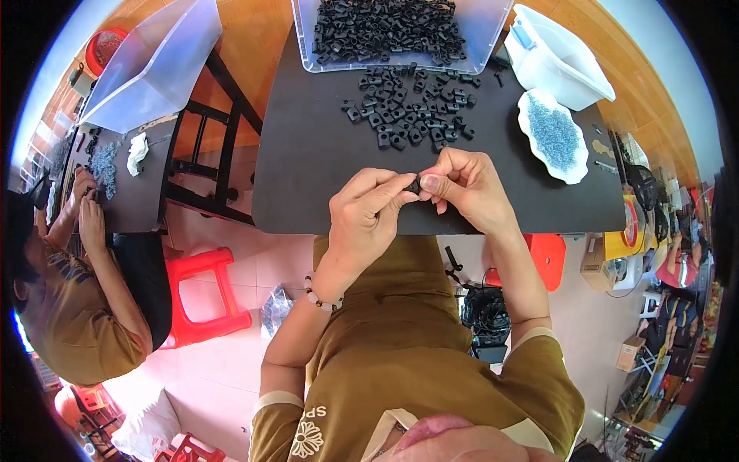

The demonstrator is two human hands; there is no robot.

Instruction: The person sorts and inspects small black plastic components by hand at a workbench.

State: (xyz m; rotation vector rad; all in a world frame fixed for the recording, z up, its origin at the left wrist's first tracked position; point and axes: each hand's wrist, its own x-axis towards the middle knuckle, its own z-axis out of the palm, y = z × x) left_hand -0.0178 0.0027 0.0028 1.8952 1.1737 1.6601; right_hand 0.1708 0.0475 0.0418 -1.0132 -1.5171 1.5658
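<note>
Black and small, the part (413,186) hangs over the desk (300,165), left hand (366,212) and right hand (475,196) both pinching it snugly; probably light, stiff plastic, best held by its sides.

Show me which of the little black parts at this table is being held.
The black part pinched between the left hand and right hand; the others lie loose on the table or heaped in the clear bin.
</note>
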